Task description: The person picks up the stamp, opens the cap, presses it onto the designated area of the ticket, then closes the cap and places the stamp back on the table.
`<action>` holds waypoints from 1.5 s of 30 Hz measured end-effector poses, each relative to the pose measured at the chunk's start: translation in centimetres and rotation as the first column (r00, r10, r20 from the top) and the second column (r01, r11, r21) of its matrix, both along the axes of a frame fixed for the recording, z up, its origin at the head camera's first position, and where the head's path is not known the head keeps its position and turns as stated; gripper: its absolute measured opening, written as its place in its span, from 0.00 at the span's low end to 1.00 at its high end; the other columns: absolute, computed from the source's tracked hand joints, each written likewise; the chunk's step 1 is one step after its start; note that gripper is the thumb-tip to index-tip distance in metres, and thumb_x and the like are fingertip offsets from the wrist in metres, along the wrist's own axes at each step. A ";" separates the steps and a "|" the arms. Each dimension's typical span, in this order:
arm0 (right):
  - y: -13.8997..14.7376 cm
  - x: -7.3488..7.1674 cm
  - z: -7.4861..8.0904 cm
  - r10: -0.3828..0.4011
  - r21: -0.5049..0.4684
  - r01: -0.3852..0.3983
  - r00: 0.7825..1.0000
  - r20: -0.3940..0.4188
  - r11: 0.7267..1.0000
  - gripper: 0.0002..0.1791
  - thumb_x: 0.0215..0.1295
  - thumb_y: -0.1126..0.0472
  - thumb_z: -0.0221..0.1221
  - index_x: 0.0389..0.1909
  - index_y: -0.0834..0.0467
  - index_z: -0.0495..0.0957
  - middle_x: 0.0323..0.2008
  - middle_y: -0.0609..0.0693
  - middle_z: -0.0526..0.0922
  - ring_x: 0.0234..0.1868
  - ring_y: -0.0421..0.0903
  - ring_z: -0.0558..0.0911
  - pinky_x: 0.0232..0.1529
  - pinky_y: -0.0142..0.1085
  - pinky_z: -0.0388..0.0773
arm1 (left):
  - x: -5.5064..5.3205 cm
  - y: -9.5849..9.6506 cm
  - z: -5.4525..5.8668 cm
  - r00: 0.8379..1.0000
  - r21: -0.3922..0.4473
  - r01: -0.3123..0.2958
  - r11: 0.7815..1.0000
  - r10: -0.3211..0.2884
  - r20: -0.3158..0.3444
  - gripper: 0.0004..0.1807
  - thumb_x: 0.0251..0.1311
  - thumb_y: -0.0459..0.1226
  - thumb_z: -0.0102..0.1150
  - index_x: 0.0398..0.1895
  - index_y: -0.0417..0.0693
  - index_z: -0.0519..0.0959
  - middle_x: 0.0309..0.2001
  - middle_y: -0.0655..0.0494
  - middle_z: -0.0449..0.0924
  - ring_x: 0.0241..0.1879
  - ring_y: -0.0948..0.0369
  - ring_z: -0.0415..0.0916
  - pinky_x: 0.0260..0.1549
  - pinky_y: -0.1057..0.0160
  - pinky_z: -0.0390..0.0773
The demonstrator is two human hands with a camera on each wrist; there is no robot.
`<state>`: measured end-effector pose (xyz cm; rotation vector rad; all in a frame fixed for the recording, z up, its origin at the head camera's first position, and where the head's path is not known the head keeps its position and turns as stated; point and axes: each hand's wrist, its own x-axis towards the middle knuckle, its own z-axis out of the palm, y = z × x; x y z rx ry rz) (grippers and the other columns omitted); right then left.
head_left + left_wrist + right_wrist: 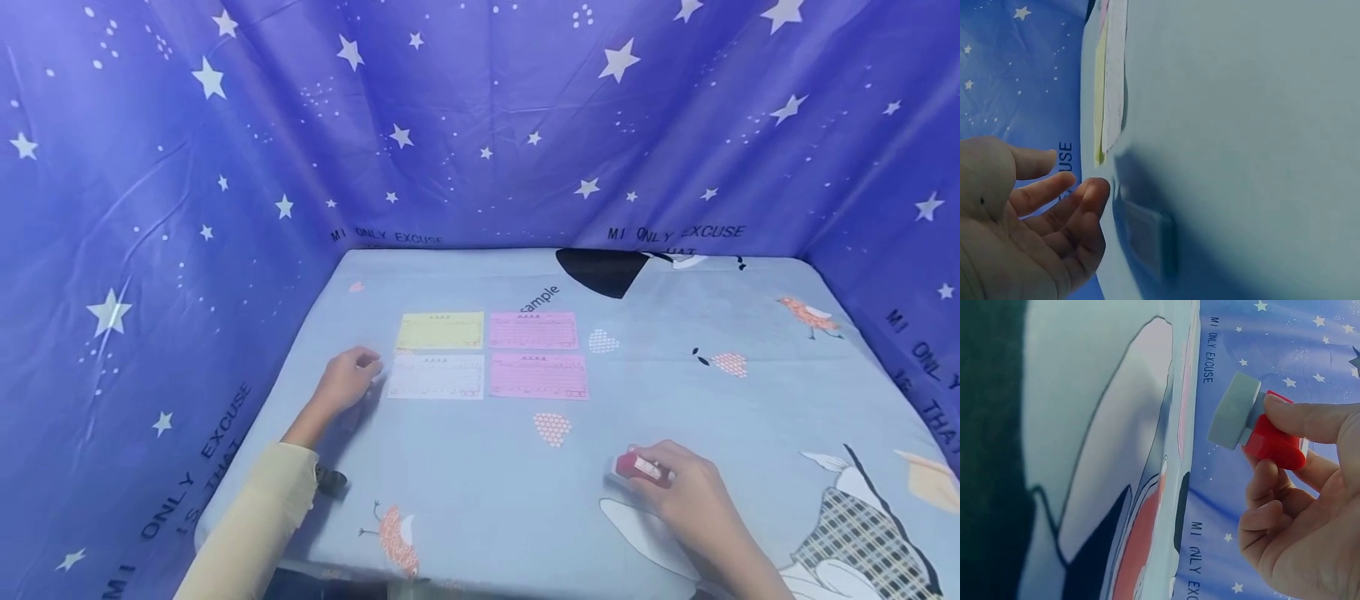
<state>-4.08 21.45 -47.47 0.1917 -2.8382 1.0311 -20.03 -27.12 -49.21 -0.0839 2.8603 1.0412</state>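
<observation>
My right hand (693, 496) pinches a red stamp (1275, 434) between thumb and fingers, above the front right of the table. The stamp has a pale grey block at its end, and a white label shows on its top in the head view. My left hand (347, 379) hovers beside the paper slips, fingers loosely bent and holding nothing. Nearest to it is a white slip (435, 377), with a yellow slip (441, 331) behind. Two pink slips lie to their right, a rear one (533, 331) and a front one (538, 377).
A small translucent rectangular piece (1147, 244) lies on the cloth in the shadow below my left hand. The table has a light blue printed cloth (465, 483). Purple star-printed curtains (480, 108) surround it at the back and sides.
</observation>
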 end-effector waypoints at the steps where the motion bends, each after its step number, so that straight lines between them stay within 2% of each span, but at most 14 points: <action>1: 0.0 0.0 0.0 -0.003 0.002 0.003 1.000 -0.005 1.000 0.17 0.47 0.66 0.76 0.40 0.52 0.87 0.35 0.38 0.84 0.31 0.36 0.75 0.32 0.32 0.74 | 0.3 -0.2 0.0 1.000 -0.030 0.009 1.000 -0.010 -0.014 0.19 0.73 0.42 0.52 0.56 0.36 0.78 0.51 0.38 0.82 0.41 0.47 0.83 0.48 0.46 0.79; 3: 0.2 0.1 0.0 -0.011 0.006 0.011 1.000 -0.015 1.000 0.17 0.47 0.65 0.77 0.40 0.51 0.87 0.34 0.37 0.84 0.32 0.35 0.76 0.33 0.32 0.75 | 1.0 -0.4 0.1 0.999 -0.107 0.014 0.994 -0.018 -0.031 0.19 0.72 0.42 0.52 0.54 0.35 0.79 0.49 0.38 0.83 0.44 0.44 0.82 0.49 0.44 0.78; 5: 0.3 0.2 0.0 -0.017 0.004 0.017 1.000 -0.018 1.000 0.17 0.47 0.65 0.77 0.39 0.49 0.87 0.34 0.36 0.83 0.31 0.35 0.76 0.33 0.32 0.74 | 1.7 -0.6 0.2 0.999 -0.199 0.002 0.980 -0.010 -0.042 0.19 0.71 0.42 0.53 0.52 0.36 0.80 0.49 0.38 0.84 0.46 0.43 0.81 0.47 0.43 0.79; 9: 0.5 0.2 0.1 -0.027 -0.007 0.026 1.000 -0.017 1.000 0.16 0.48 0.65 0.76 0.37 0.45 0.87 0.33 0.34 0.83 0.30 0.34 0.75 0.31 0.31 0.73 | 3.2 -0.4 0.4 0.999 -0.345 -0.041 0.938 0.032 -0.030 0.18 0.68 0.44 0.56 0.48 0.37 0.82 0.44 0.40 0.84 0.39 0.44 0.81 0.36 0.44 0.80; 15: 0.2 0.2 0.3 -0.014 -0.018 0.013 0.999 -0.032 1.000 0.17 0.48 0.66 0.76 0.36 0.44 0.86 0.32 0.34 0.82 0.29 0.33 0.74 0.29 0.30 0.72 | 5.0 0.7 0.1 0.999 -0.432 -0.044 0.901 0.044 -0.009 0.17 0.64 0.46 0.62 0.38 0.37 0.82 0.32 0.46 0.79 0.29 0.49 0.77 0.27 0.48 0.78; 20: 0.0 0.0 0.4 -0.005 -0.017 0.005 1.000 -0.029 1.000 0.17 0.48 0.66 0.76 0.36 0.43 0.86 0.32 0.34 0.82 0.29 0.34 0.74 0.30 0.30 0.72 | 5.5 1.2 -0.3 0.999 -0.464 -0.055 0.884 0.047 -0.028 0.17 0.61 0.46 0.66 0.30 0.39 0.81 0.29 0.47 0.74 0.25 0.51 0.72 0.24 0.49 0.76; 24: 0.0 -0.2 0.4 -0.003 -0.014 0.003 1.000 -0.030 1.000 0.18 0.47 0.67 0.76 0.35 0.43 0.86 0.32 0.33 0.81 0.30 0.34 0.74 0.30 0.30 0.72 | 5.8 1.4 -0.3 0.999 -0.455 -0.051 0.889 0.048 -0.018 0.15 0.60 0.44 0.66 0.31 0.39 0.81 0.29 0.48 0.75 0.26 0.51 0.72 0.25 0.50 0.76; 29: -0.3 -0.4 0.5 -0.006 -0.006 0.006 1.000 -0.025 1.000 0.16 0.48 0.66 0.76 0.36 0.45 0.86 0.32 0.34 0.82 0.31 0.34 0.75 0.32 0.31 0.73 | 6.6 2.2 0.1 0.999 -0.407 -0.043 0.912 0.034 -0.031 0.14 0.59 0.42 0.67 0.38 0.38 0.83 0.32 0.47 0.79 0.29 0.51 0.75 0.28 0.49 0.78; 37: -1.1 -0.9 0.9 0.005 -0.025 -0.005 1.000 -0.028 1.000 0.15 0.49 0.63 0.77 0.38 0.46 0.87 0.33 0.34 0.82 0.33 0.35 0.77 0.34 0.32 0.74 | 8.4 6.3 1.3 0.993 -0.295 0.000 0.955 -0.034 -0.112 0.16 0.55 0.41 0.71 0.42 0.39 0.84 0.33 0.49 0.82 0.33 0.50 0.79 0.34 0.49 0.80; 45: -1.7 -1.2 1.1 -0.002 -0.044 0.002 1.000 0.005 0.999 0.15 0.50 0.65 0.75 0.38 0.48 0.87 0.35 0.38 0.84 0.34 0.36 0.78 0.34 0.31 0.75 | 9.5 9.9 1.8 0.986 -0.234 0.069 0.970 -0.102 -0.134 0.17 0.55 0.41 0.72 0.44 0.41 0.85 0.37 0.52 0.85 0.37 0.53 0.83 0.35 0.53 0.82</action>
